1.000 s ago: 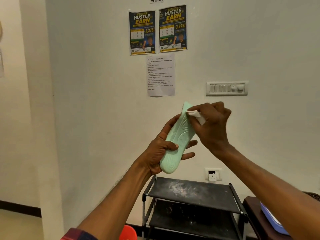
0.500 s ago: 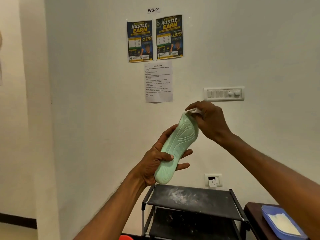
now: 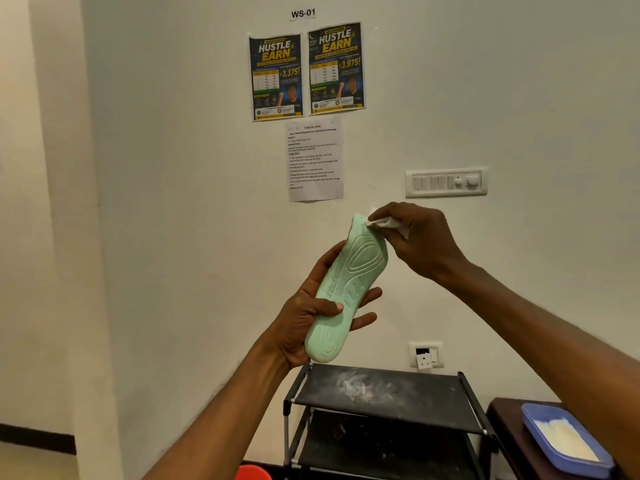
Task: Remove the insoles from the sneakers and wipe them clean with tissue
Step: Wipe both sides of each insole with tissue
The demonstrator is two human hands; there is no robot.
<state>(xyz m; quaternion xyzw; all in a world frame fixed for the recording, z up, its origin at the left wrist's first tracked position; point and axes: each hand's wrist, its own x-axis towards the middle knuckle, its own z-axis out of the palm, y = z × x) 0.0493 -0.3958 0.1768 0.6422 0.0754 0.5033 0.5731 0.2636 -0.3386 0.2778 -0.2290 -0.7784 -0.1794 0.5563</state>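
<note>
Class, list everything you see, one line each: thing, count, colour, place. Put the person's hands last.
insole: 1, mint green, held up before the wall
tissue: 1, white, at the insole's top end
posters: 2, blue and yellow, high on wall
label: 1, white, above posters
printed sheet: 1, white, below posters
switch panel: 1, white, right of sheet
socket: 1, white, low on wall
shoe rack: 1, black, below hands
tray: 1, blue, on table
table: 1, dark brown, bottom right
red object: 1, bottom edge
left hand: 1, grips insole's lower half
right hand: 1, pinches tissue

Dim warm indoor light, soft shadows, slight wide-angle bend at edges.
</note>
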